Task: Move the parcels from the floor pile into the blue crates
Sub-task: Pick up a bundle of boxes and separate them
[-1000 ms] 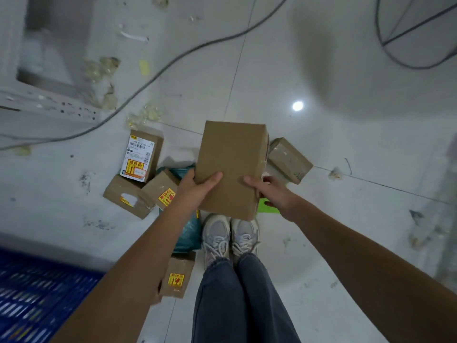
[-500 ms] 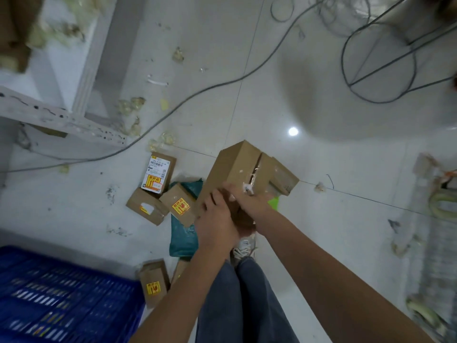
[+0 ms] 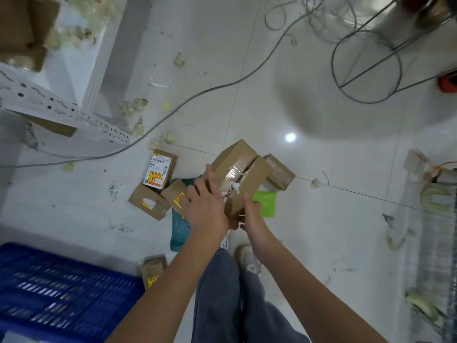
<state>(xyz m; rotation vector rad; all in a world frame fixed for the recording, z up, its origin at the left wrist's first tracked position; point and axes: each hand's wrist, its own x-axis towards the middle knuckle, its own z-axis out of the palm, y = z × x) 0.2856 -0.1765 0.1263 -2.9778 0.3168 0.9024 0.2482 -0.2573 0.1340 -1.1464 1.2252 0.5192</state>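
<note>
Both hands hold one cardboard parcel (image 3: pixel 241 174) up above the floor pile, its taped seam facing the camera and the box tilted on a diagonal. The left hand (image 3: pixel 206 209) lies over the box's near left side, fingers spread flat along the cardboard; the right hand (image 3: pixel 252 219) clasps the lower right corner, thumb on top, its other fingers hidden beneath the box. A scrap of white torn tape (image 3: pixel 235 187) sticks up from the seam.

Below, on the tiled floor (image 3: pixel 309 231), the pile is partly covered by the hands and the held box. A labelled parcel (image 3: pixel 160 169) lies apart at the left, touching a torn-faced box (image 3: pixel 148 203); another box with a yellow sticker (image 3: pixel 176 195) is half hidden by the left hand. A taped box (image 3: pixel 280 172) peeks out behind the held one. A teal bag (image 3: pixel 180 229) and a green packet (image 3: pixel 265 204) show only in part.

The blue crate (image 3: pixel 61 293) sits at the lower left, cut off by the frame edge and blurred; what looks like one small parcel (image 3: pixel 153 269) stands on the floor just beside its corner. A grey cable (image 3: pixel 197 95) crosses the floor beyond the pile.
</note>
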